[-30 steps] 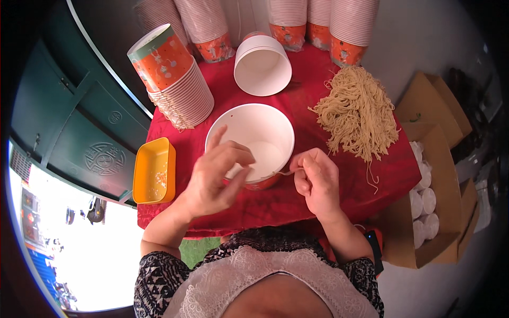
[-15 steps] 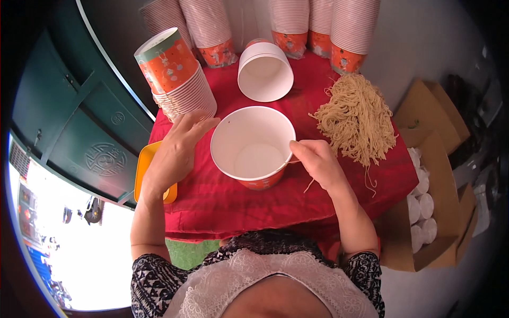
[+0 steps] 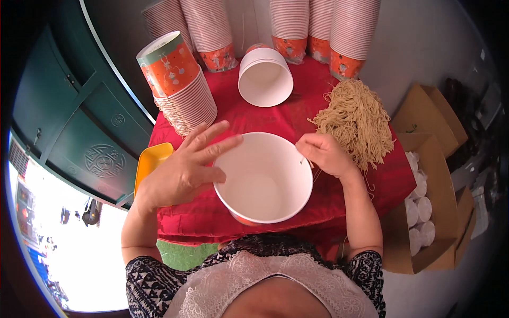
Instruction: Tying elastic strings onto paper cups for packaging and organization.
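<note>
White inside and orange outside, a round, wide-mouthed bucket point(image 3: 264, 180) is placed near the middle of the front edge of the red-cloth-covered worktop point(image 3: 183, 225), its mouth tipped up toward the camera. A small dark mark point(image 3: 302, 160), probably a hole, is seen just inside the rim on the right. At that side, the right hand point(image 3: 330, 157) is held with its fingers pinched together at the rim; a thin tan cord point(image 3: 312, 165) is seen just under them and seems to be gripped, though the pinch is partly hidden. Beside the opposite rim, the left hand point(image 3: 185, 169) is held with its fingers spread wide and nothing gripped; whether the rim is touched by its thumb cannot be told.

By judgement, the step in hand is the working of the cord at the presumed hole. For the next move, a steady bucket and a fine pinch on the cord are called for.

Near the right edge of the worktop, a loose heap of tan cords point(image 3: 354, 122) is piled. At the left edge, a yellow rectangular tray point(image 3: 154, 157) is partly covered by the left hand. Toward the far left corner, an orange-and-green patterned stack of nested buckets point(image 3: 177, 79) is set.
</note>
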### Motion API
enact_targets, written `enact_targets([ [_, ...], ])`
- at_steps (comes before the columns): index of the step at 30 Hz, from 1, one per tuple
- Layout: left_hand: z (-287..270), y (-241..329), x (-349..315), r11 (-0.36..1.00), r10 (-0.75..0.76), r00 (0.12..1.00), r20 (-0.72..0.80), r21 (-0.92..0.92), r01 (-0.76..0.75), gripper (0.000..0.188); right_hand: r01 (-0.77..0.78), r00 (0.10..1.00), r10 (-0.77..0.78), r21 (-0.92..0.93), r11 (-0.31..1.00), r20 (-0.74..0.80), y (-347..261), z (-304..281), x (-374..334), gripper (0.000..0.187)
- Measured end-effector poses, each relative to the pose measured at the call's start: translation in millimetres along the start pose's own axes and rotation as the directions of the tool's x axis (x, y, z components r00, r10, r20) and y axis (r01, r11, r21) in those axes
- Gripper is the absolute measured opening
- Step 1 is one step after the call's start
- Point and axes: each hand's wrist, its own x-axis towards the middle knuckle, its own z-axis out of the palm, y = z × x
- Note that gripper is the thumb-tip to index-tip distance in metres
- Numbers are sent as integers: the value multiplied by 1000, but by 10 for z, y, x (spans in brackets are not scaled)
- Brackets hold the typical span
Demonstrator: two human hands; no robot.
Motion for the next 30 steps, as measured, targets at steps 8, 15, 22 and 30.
enact_targets([
  [8, 149, 239, 33, 989, 32, 999, 43, 146, -38, 12, 191, 928, -134, 136, 972, -347, -562, 69, -305, 15],
  [15, 685, 241, 204, 985, -31, 976, -214, 159, 66, 16, 220, 959, 10, 768, 602, -282, -465, 372, -517, 19],
  [22, 941, 355, 373, 974, -193, 956, -221, 74, 214, 31, 296, 943, 67, 914, 277, -325, -263, 623, -489, 26],
  [30, 997, 661, 301, 981, -165, 848, -503, -169, 90, 36, 352, 933, 2, 916, 194, -359, -255, 691, -449, 30],
])
